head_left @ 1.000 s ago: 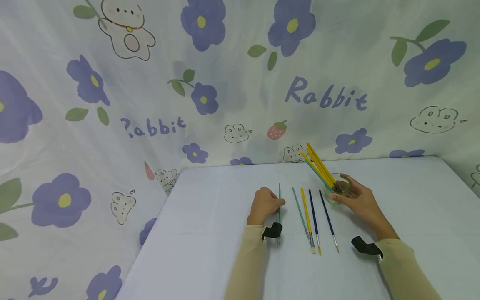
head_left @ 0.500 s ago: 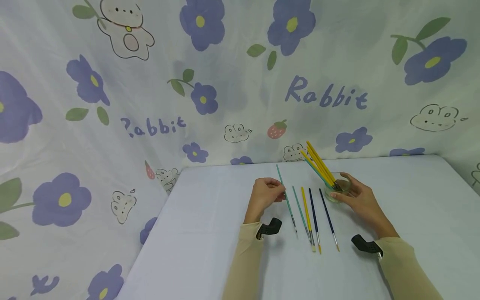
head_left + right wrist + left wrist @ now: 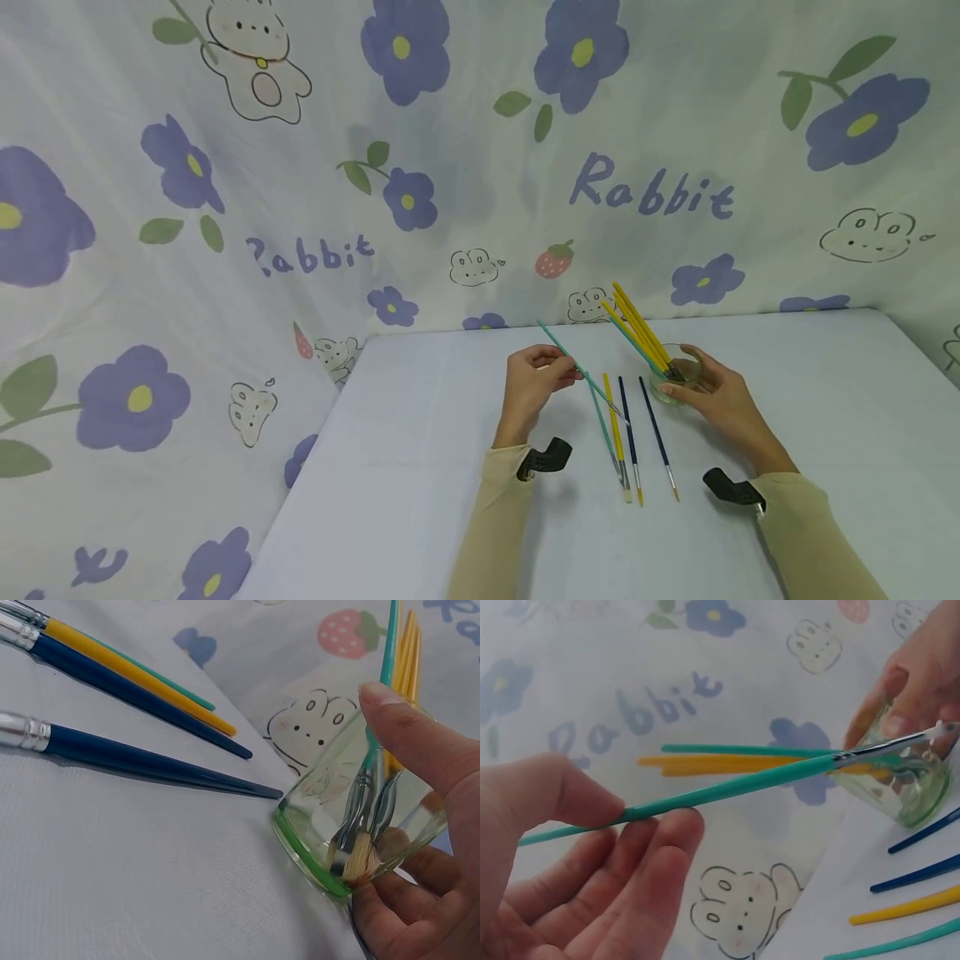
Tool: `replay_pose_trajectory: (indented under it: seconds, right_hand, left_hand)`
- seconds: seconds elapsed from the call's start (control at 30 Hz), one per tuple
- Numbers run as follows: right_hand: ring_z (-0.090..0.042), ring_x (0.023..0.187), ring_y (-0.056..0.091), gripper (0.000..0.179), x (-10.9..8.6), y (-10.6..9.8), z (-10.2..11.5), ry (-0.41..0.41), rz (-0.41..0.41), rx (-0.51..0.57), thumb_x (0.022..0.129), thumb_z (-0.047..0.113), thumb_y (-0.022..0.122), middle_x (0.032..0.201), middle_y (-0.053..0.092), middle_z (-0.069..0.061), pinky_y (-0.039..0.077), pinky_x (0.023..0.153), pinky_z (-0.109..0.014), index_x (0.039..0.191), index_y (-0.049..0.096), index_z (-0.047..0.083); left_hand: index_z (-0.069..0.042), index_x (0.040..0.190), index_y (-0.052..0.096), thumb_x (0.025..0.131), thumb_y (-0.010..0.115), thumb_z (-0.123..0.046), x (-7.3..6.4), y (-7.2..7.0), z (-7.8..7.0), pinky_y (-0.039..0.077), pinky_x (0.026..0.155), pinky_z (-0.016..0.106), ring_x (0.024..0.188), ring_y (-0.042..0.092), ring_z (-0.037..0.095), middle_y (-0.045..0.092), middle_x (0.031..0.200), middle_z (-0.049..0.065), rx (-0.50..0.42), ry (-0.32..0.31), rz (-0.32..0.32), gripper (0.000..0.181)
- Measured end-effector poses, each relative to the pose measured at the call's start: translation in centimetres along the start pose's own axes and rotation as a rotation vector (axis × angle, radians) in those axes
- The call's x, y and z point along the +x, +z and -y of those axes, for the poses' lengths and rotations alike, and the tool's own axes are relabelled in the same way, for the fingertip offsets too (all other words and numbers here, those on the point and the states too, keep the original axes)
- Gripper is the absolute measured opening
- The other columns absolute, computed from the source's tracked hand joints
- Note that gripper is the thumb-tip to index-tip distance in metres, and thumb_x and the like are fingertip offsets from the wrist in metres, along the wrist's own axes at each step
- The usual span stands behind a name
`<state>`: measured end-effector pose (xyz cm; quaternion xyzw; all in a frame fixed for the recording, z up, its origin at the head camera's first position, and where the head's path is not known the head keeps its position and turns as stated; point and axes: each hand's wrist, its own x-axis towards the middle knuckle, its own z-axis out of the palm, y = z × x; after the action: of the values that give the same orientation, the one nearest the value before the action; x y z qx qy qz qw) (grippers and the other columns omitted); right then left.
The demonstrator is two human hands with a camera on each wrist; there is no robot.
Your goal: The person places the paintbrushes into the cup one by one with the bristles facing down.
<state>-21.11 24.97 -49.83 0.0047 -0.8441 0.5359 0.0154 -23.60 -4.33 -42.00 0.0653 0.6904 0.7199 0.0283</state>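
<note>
My left hand pinches a teal paintbrush between thumb and fingers, its handle slanting up to the left and its bristle end pointing right, over the brushes on the table. With thumb and fingers around it, my right hand holds a clear greenish glass jar. Several yellow-handled brushes and a teal one stand in the jar, bristles down, leaning left in the head view. Between the hands lie another teal brush, a yellow brush and two dark blue brushes.
A white-covered table lies under everything. Behind it hangs a white curtain printed with purple flowers and rabbits. Black wrist cameras are strapped over the beige sleeves.
My left hand has lifted the teal brush off the table and swung its bristle end to the right. My right hand keeps hold of the jar in the same place.
</note>
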Motion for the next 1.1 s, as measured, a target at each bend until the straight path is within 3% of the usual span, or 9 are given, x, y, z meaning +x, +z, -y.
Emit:
replay_pose_trajectory:
  seconds: [0.67,1.1]
  right_hand:
    - [-0.05,0.15,0.037,0.098,0.0,0.0,0.0,0.003,0.005,0.015,0.091,0.049,0.077,0.157,0.049,-0.021,0.034,0.118,-0.069,0.166,0.022,0.016]
    - [-0.051,0.15,0.037,0.101,0.0,0.2,0.0,0.019,-0.003,0.004,0.089,0.054,0.076,0.158,0.048,-0.022,0.034,0.119,-0.069,0.166,0.021,0.018]
  left_hand:
    - [0.003,0.096,0.07,0.09,0.074,-0.003,0.2,1.9,0.6,0.066,0.078,0.033,0.072,0.077,0.014,0.073,0.085,0.007,-0.115,0.075,-0.04,0.009]
    - [0.006,0.096,0.071,0.091,0.075,-0.004,1.1,3.8,-0.2,0.066,0.08,0.035,0.076,0.078,0.017,0.073,0.086,0.009,-0.117,0.198,-0.015,0.012]
